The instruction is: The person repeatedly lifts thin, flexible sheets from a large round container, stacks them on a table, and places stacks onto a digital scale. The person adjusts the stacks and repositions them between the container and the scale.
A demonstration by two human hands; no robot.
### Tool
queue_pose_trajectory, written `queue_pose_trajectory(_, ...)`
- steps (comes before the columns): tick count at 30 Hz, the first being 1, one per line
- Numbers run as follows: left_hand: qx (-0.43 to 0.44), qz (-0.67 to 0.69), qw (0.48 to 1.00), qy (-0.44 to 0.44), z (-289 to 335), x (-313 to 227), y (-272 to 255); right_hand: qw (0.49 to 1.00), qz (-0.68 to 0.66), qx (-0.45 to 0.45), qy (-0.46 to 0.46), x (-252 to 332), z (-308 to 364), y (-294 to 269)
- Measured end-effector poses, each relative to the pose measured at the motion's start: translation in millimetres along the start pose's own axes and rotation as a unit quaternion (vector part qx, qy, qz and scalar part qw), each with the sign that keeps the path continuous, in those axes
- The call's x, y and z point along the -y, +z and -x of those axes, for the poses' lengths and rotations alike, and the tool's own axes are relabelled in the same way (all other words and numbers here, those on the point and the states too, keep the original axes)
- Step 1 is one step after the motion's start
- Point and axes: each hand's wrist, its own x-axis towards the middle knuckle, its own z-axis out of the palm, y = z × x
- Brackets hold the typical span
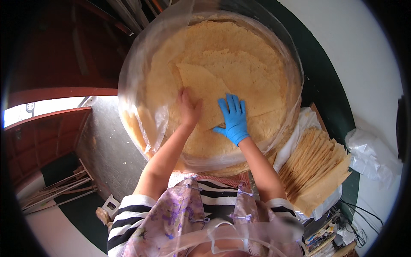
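A large round stack of thin tan flatbread sheets [257, 81] lies in front of me, wrapped around its edge by clear plastic [137, 81]. My right hand [233, 120], in a blue glove, rests flat on the top sheet with its fingers spread. To its left is my bare left hand [189, 109], slightly blurred, touching the bread; its thumb stands apart from the fingers. Above the left hand, a loose flap of flatbread [201, 77] has a raised, uneven edge. Whether the left fingertips reach under that edge cannot be seen.
Folded flatbread sheets [314, 162] are piled at the right, beside white plastic [370, 152]. Dark red wooden panels [60, 60] stand at the left, by a grey floor [111, 141]. Thin sticks [64, 190] lean at lower left. Cables [359, 225] hang at lower right.
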Motion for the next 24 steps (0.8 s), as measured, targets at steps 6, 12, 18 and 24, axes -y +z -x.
queue_pose_trajectory(6, 0.162, 0.368, 0.834, -0.378, -2, -69, -41, 0.994, -0.01, -0.093, -0.053, -20, 12, 22)
queue_pose_trajectory(12, 0.252, 0.465, 0.811, -0.25, -12, -149, -15, 0.677, -0.697, -0.199, 0.128, -26, 24, 62)
queue_pose_trajectory(18, 0.121, -0.063, 0.964, 0.228, -52, -106, 69, 0.433, -0.842, -0.19, 0.26, -65, 37, 52)
queue_pose_trajectory(24, 0.168, -0.137, 0.959, 0.183, -53, -79, 121, 0.346, -0.872, -0.132, 0.321, -80, 31, 40)
